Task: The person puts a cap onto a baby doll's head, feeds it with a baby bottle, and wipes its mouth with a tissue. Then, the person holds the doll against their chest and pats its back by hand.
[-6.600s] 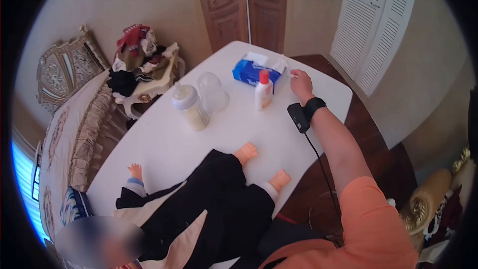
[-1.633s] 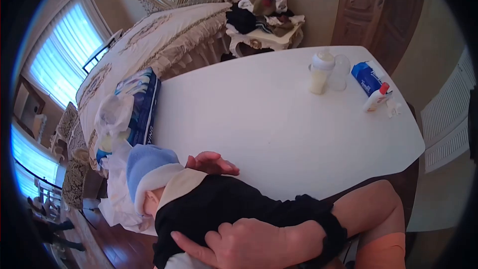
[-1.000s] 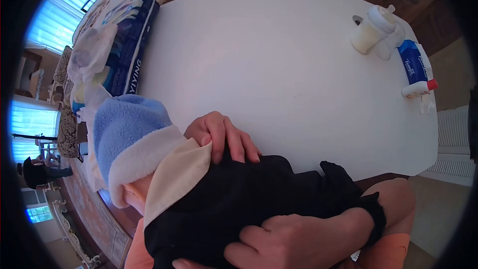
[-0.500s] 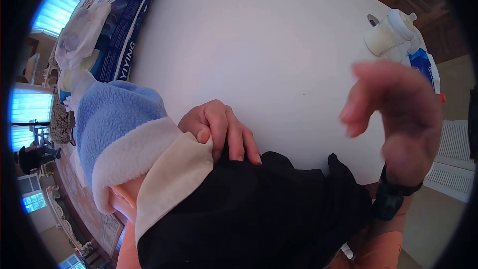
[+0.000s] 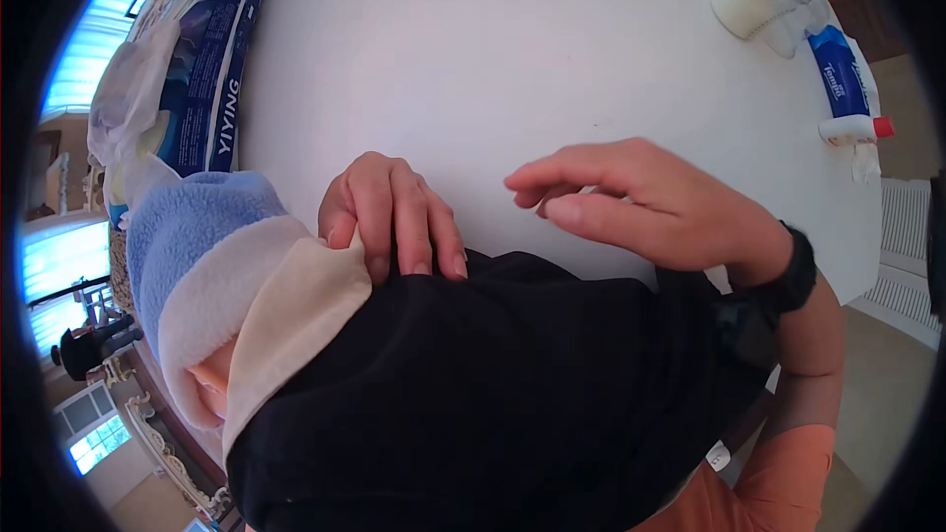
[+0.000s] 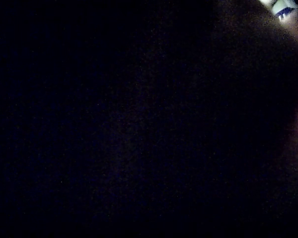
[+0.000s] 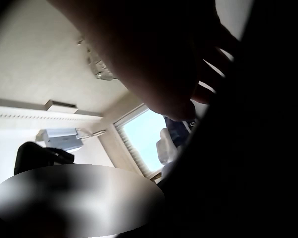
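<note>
A doll in a black garment with a cream collar and a blue-and-white fleece hat lies across the person's lap in the head view, its face turned from the camera. Coming from the doll's far side, the left hand holds it, fingers curled over the shoulder and thumb at the collar. The right hand hovers above the doll's far side, palm down, fingers loosely bent and holding nothing. In the right wrist view that hand is in shadow beside dark cloth. The left wrist view is almost wholly black.
A white table spreads beyond the doll. A YIYING package with clear plastic lies at its left. Far right stand a milk-filled baby bottle, a blue Tempo wipes pack and a white bottle with a red cap.
The doll was lying on the table and is now held on the lap. The right hand lifted off its back, swung out to the right, then came back over it. The left hand keeps its hold.
</note>
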`<state>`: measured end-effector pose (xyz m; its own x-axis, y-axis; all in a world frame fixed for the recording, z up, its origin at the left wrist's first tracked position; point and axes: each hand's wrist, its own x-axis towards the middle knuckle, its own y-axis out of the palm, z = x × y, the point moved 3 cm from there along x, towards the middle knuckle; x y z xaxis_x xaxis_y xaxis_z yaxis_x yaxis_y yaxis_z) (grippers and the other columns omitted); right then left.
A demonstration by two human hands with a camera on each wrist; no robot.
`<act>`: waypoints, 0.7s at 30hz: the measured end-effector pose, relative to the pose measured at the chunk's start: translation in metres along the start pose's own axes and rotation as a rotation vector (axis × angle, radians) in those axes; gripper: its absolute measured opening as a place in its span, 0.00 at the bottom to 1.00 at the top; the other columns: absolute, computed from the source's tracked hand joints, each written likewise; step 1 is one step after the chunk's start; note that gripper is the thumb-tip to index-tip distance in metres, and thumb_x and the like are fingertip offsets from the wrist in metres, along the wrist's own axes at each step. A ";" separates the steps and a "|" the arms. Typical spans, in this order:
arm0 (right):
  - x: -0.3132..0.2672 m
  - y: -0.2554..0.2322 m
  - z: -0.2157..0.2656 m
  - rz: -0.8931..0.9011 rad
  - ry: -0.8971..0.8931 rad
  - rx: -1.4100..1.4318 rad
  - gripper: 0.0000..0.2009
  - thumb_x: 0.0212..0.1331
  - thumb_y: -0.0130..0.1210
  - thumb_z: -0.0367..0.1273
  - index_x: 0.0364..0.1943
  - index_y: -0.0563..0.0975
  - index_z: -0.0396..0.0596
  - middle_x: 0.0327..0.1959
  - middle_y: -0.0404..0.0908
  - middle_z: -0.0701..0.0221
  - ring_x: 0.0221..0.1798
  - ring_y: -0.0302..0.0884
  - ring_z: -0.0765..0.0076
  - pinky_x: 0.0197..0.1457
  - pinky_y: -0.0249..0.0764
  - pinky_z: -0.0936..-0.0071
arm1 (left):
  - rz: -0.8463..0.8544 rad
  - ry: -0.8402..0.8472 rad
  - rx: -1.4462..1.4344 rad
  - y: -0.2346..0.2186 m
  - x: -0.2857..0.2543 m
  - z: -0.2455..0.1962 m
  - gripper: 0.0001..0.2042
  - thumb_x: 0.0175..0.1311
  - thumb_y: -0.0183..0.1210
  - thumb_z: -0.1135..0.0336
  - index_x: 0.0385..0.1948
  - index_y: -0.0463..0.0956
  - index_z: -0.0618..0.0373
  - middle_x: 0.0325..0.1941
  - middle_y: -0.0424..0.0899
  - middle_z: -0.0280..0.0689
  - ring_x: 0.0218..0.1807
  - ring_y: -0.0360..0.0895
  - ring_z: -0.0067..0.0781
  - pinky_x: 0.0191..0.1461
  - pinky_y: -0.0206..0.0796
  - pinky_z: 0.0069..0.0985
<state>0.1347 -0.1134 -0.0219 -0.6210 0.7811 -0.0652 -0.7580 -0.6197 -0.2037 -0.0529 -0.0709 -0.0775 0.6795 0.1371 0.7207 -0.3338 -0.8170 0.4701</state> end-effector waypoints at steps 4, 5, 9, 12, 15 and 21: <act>0.005 0.017 -0.021 0.153 0.054 0.222 0.22 0.60 0.40 0.42 0.48 0.67 0.33 0.42 0.74 0.58 0.46 0.70 0.64 0.50 0.64 0.75 | 0.013 -0.011 -0.008 -0.002 0.001 0.000 0.14 0.60 0.50 0.62 0.26 0.76 0.67 0.36 0.76 0.52 0.48 0.69 0.57 0.49 0.65 0.44; 0.006 0.021 -0.023 0.195 0.073 0.314 0.24 0.61 0.38 0.43 0.50 0.66 0.33 0.46 0.72 0.57 0.51 0.68 0.63 0.54 0.62 0.75 | -0.001 -0.008 -0.007 -0.002 0.000 0.000 0.14 0.59 0.51 0.62 0.25 0.76 0.67 0.37 0.76 0.52 0.48 0.69 0.57 0.49 0.65 0.44; 0.009 0.042 -0.044 0.364 0.012 0.423 0.28 0.62 0.34 0.46 0.57 0.55 0.34 0.59 0.58 0.55 0.62 0.54 0.64 0.63 0.49 0.75 | 0.047 -0.022 0.013 -0.005 -0.002 -0.002 0.14 0.59 0.51 0.63 0.25 0.76 0.67 0.37 0.77 0.52 0.47 0.70 0.58 0.48 0.65 0.44; 0.007 0.044 -0.038 0.472 -0.011 0.328 0.30 0.63 0.32 0.46 0.59 0.52 0.34 0.61 0.55 0.56 0.65 0.48 0.65 0.65 0.45 0.76 | -0.018 -0.028 0.028 -0.005 -0.003 -0.001 0.13 0.59 0.51 0.64 0.25 0.76 0.68 0.36 0.77 0.52 0.46 0.71 0.58 0.48 0.65 0.44; 0.013 0.039 -0.055 0.344 -0.037 0.518 0.30 0.62 0.32 0.47 0.59 0.51 0.35 0.62 0.53 0.56 0.65 0.48 0.64 0.65 0.45 0.74 | -0.051 -0.034 0.017 -0.004 -0.005 -0.001 0.12 0.58 0.51 0.65 0.25 0.76 0.68 0.36 0.77 0.52 0.46 0.71 0.58 0.48 0.65 0.44; 0.007 0.030 -0.035 0.223 -0.133 0.657 0.35 0.60 0.33 0.51 0.62 0.41 0.39 0.65 0.43 0.57 0.68 0.38 0.62 0.67 0.39 0.66 | -0.063 -0.060 0.033 -0.006 -0.005 -0.004 0.11 0.58 0.51 0.66 0.26 0.76 0.67 0.35 0.77 0.51 0.46 0.71 0.57 0.48 0.66 0.43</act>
<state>0.1147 -0.1242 -0.0627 -0.7630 0.6398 0.0915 -0.5472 -0.7148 0.4354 -0.0566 -0.0647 -0.0816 0.7368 0.1558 0.6579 -0.2681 -0.8259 0.4960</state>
